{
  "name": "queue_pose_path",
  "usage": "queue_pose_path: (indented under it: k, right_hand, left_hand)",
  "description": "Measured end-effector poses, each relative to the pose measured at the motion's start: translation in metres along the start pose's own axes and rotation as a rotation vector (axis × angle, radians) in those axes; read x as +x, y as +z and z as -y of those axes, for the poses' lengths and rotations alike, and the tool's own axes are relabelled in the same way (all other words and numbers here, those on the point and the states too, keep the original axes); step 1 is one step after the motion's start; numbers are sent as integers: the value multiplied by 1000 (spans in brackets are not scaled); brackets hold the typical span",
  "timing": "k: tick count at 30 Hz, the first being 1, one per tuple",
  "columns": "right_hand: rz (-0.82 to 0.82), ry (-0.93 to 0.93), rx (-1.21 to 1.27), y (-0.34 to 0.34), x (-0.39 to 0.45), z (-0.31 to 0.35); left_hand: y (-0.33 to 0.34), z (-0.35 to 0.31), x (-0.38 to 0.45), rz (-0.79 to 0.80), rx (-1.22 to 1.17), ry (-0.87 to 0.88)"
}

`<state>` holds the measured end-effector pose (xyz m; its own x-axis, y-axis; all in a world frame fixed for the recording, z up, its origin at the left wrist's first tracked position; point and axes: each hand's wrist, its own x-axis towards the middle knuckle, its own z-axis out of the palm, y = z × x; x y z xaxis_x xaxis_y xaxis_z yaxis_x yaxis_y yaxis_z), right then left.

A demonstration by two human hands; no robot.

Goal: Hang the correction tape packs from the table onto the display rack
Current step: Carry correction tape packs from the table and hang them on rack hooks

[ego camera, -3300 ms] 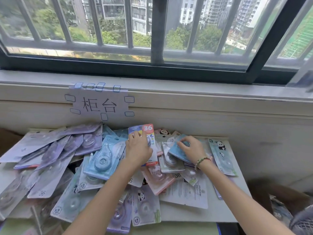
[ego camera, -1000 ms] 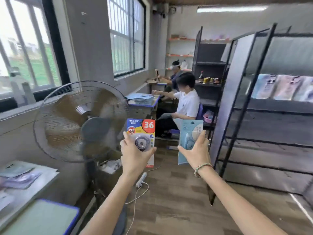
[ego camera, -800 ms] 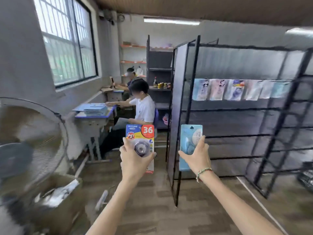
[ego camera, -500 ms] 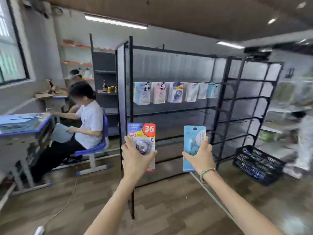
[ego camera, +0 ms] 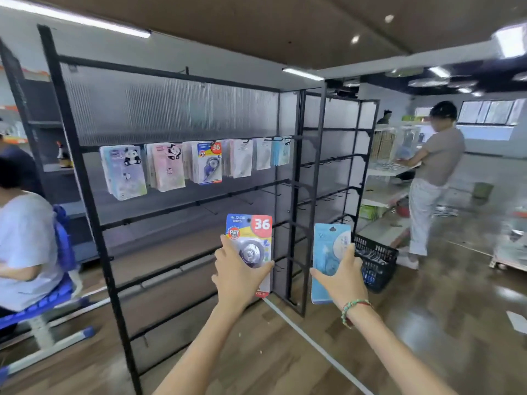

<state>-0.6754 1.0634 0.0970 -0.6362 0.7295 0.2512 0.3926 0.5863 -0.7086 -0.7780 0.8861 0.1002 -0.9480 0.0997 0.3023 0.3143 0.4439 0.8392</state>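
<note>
Wooden floor (ego camera: 427,323), black display rack (ego camera: 85,181) with hung packs (ego camera: 199,163), left hand (ego camera: 239,275) gripping red-topped pack (ego camera: 251,232), right hand (ego camera: 340,277) gripping blue pack (ego camera: 328,243)

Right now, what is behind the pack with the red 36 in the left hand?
Behind the 36 pack, gripped by the left hand, stand the display rack's black bars and bare hooks. The stretch of rack directly behind the card is covered.

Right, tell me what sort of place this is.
Probably a mock shop or stockroom being set up: a black display rack with correction tape packs hung on hooks, white shelving with goods where a person stands, and a black shopping basket.
</note>
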Motion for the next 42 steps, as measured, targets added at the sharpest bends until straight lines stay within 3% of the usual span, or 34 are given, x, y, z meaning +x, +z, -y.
queue_pose_path:
  k: [9,15,22,32,42]
  right_hand:
    - [-58,-50,-23,22,152,-5]
    - [-71,-56,-37,32,240,-29]
    - [-62,-98,-4,47,355,-67]
    - [120,-227,29,55,531,-99]
    - [241,-359,131,102,632,-77]
  left_hand:
    - [107,-29,127,12,-76,85]
    - [171,-51,192,6,13,103]
    - [254,-72,256,16,-8,37]
    - [367,-117,332,-207,-54,-92]
    - [404,-141,407,-413,55,-139]
